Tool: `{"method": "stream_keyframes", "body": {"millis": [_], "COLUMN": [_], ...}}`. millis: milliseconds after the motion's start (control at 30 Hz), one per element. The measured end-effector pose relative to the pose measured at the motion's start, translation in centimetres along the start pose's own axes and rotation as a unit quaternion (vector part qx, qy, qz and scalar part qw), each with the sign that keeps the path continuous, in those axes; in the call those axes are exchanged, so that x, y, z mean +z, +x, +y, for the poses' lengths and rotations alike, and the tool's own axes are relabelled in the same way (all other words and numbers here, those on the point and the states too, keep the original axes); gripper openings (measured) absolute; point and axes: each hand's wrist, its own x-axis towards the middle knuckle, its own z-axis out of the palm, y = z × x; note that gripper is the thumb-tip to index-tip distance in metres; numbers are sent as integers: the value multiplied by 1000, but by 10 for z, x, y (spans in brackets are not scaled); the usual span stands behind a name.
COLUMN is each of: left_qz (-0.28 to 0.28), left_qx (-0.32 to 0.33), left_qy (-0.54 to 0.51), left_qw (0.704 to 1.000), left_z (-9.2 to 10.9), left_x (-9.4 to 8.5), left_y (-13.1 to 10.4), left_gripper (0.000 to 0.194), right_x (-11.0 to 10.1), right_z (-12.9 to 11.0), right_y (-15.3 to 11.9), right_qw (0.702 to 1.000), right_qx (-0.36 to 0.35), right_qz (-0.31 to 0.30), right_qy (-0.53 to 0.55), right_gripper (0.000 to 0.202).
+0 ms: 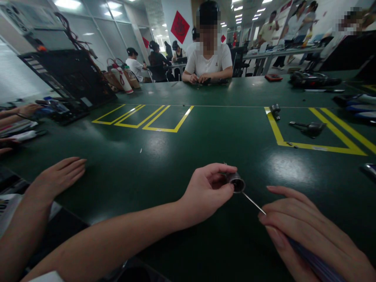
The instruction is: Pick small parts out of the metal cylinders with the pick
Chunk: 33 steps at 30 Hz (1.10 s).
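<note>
Between the thumb and fingers of my left hand (205, 192) is a small round metal part (237, 182), hollow, with its open end facing me. My right hand (311, 227) is closed around a screwdriver (254, 203) with a thin metal shaft and a dark bluish handle. The shaft's far end reaches the lower rim of the metal part; whether it goes inside or only touches the edge, I cannot tell. My left fingers cover the back of the part, and my right hand hides much of the handle.
Yellow tape marks the green table (164, 156). Two dark metal pieces (275, 111) (313, 127) and tiny parts lie at the right tape area. Another person's hand (63, 174) rests at left. A person (208, 58) sits opposite. Tools (315, 79) lie far right.
</note>
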Motion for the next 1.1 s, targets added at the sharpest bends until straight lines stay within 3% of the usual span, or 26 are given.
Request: {"method": "stream_keyframes", "body": {"millis": [400, 533, 933, 1000, 1100], "left_qz": [29, 15, 34, 50, 75], "left_qx": [-7, -2, 36, 42, 49], "left_qy": [10, 14, 1, -9, -16], "left_qw": [1000, 1000, 999, 998, 996], "left_z": [5, 3, 4, 3, 3], "left_x": [3, 1, 2, 2, 1], "left_y": [0, 0, -3, -3, -1], "left_gripper": [22, 21, 18, 17, 17], "right_x": [1, -1, -2, -1, 2], "right_z": [-1, -2, -1, 2, 4], "right_y": [5, 2, 9, 7, 2], "right_qw": [999, 999, 999, 999, 995], "right_qx": [-33, -41, -39, -21, 94], "right_qz": [8, 14, 12, -3, -6], "right_qy": [-31, -30, -35, -25, 23], "right_gripper": [21, 20, 21, 22, 23]}}
